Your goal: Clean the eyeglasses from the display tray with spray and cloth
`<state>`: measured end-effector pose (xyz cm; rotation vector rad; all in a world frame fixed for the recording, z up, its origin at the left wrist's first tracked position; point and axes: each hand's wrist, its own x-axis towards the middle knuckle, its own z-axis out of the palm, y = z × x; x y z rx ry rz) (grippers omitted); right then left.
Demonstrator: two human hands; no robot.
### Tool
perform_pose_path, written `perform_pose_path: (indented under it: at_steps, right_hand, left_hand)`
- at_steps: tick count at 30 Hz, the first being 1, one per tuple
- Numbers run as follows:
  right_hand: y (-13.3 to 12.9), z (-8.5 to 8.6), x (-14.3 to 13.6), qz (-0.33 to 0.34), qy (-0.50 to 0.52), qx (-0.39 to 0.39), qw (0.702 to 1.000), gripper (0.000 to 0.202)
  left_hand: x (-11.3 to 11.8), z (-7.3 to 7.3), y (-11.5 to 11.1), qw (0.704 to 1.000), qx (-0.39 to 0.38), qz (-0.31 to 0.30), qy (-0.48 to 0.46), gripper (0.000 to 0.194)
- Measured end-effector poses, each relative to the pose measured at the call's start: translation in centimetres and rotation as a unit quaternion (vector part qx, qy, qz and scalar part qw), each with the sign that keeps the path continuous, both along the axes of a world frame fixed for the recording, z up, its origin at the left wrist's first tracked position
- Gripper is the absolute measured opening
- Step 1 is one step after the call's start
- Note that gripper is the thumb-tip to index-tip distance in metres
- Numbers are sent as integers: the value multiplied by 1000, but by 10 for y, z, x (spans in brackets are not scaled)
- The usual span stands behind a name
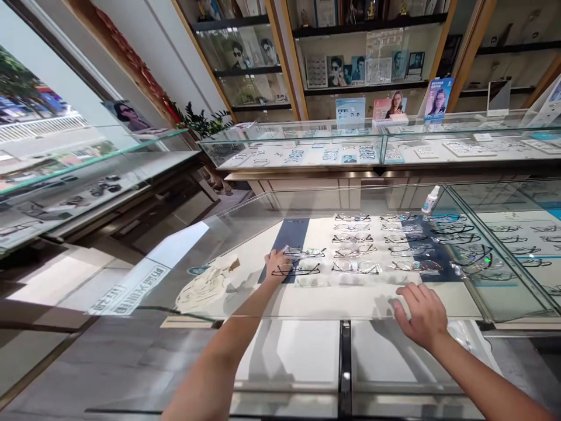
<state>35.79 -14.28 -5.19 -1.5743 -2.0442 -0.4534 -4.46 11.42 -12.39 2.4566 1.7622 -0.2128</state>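
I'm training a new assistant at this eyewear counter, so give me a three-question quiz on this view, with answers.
1. Multiple choice: What lies on the display case floor to the left of the left hand?
A) a folded newspaper
B) a crumpled cream cloth
C) a row of sunglasses

2. True or false: The right hand is near the front edge of the case, with no eyeglasses in its grasp.

3. Fill in the blank: The small bottle near the back of the case is mostly ____ in colour.

Key: 1 B; 2 true; 3 white.
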Motion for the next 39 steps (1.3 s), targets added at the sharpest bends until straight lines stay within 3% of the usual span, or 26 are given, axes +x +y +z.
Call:
perform_pose_path:
  at_steps: [3,5,10,15,22,26,30,34,36,39]
  right_hand:
    - [8,1,-3,-9,30,-6,999,8]
    - [12,2,-4,-13,50,-20,998,7]
    - [21,9,-5,-22,85,-88,992,8]
    - [29,13,-5,-10,100,-114,988,8]
    - [38,10,3,12,130,-128,983,8]
    - [37,11,9,15,141,-126,982,11]
    - [34,14,13,-3,141,-109,984,14]
    - [35,13,14,-15,139,-102,985,12]
    - [36,12,13,-20,139,-100,985,12]
    - [36,12,11,-27,137,-99,985,12]
  left_hand:
    - [6,6,-22,996,13,74,47,35]
    - [9,12,-40,995,-2,81,62,39]
    - [8,34,-87,994,-82,24,64,37]
    - [10,62,-126,988,-144,-50,29,3]
    - [24,102,-166,970,-201,-131,-32,10]
    - [34,138,-181,959,-222,-168,-56,9]
    - [41,185,-175,958,-178,-201,-102,10]
    - [47,227,-135,978,-66,-175,-95,18]
    - [51,238,-107,986,-30,-148,-69,23]
    - [60,239,-62,994,0,-105,-31,26]
